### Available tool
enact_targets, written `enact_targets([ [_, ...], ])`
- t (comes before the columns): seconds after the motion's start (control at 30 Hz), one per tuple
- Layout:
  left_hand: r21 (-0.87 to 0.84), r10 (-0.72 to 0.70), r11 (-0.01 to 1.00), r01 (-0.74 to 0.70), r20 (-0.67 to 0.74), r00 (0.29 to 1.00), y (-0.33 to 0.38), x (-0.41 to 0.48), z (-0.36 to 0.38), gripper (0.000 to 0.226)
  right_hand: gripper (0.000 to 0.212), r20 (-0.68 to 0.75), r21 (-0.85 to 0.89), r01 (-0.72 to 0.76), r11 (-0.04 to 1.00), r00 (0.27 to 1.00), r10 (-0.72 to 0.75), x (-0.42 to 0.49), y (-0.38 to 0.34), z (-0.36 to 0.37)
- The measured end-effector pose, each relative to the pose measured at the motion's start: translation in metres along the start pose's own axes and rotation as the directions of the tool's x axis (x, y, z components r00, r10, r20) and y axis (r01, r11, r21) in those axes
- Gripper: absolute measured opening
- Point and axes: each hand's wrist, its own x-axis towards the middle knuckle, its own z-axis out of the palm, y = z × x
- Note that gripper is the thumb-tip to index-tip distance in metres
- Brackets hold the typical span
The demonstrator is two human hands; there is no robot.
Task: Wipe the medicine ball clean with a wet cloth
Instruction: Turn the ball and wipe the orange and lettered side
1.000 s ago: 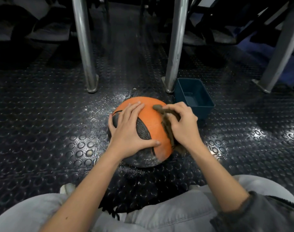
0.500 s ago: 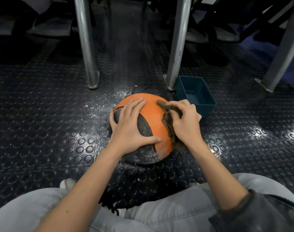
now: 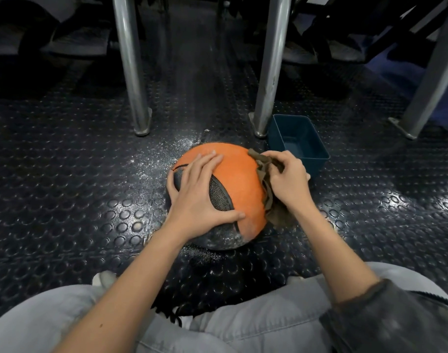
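Cloth (image 3: 265,182) farther right on ball (image 3: 239,174), in curled right fingers (image 3: 285,163) (left fingers (image 3: 207,163) flat)

left grip (image 3: 200,192): palm down, fingers spread flat over the orange-and-grey textured medicine ball (image 3: 240,174), thumb splayed out to the right.
right grip (image 3: 289,184): fingers curled, pinching the crumpled brown cloth (image 3: 263,164) against the ball's right side.
left forearm (image 3: 141,271): bare, reaching in from lower left.
right forearm (image 3: 337,250): bare, dark grey sleeve (image 3: 383,319) bunched near the elbow.
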Motion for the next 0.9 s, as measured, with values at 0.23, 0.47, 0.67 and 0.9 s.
enact_targets([
  [0.23, 0.008, -0.009, 1.0, 0.009, -0.052, 0.999, 0.0, 0.002, 0.002, 0.107, 0.023, -0.025, -0.148, 0.384, 0.912, 0.92, -0.391, -0.049, -0.018, 0.018],
  [0.47, 0.016, 0.028, 0.999, -0.028, -0.012, 1.0, 0.002, 0.0, 0.002, 0.117, 0.033, -0.023, -0.065, 0.057, 0.996, 0.998, -0.058, -0.003, 0.002, 0.002],
  [0.67, 0.02, 0.007, 1.0, -0.007, -0.021, 1.0, 0.0, 0.001, 0.002, 0.117, 0.025, -0.017, -0.027, 0.084, 0.996, 0.996, -0.084, -0.016, -0.004, 0.004],
  [0.9, -0.017, 0.013, 1.0, -0.014, -0.035, 0.999, -0.004, 0.003, 0.001, 0.11, 0.025, -0.032, -0.161, 0.383, 0.91, 0.919, -0.392, -0.038, -0.011, 0.014],
])
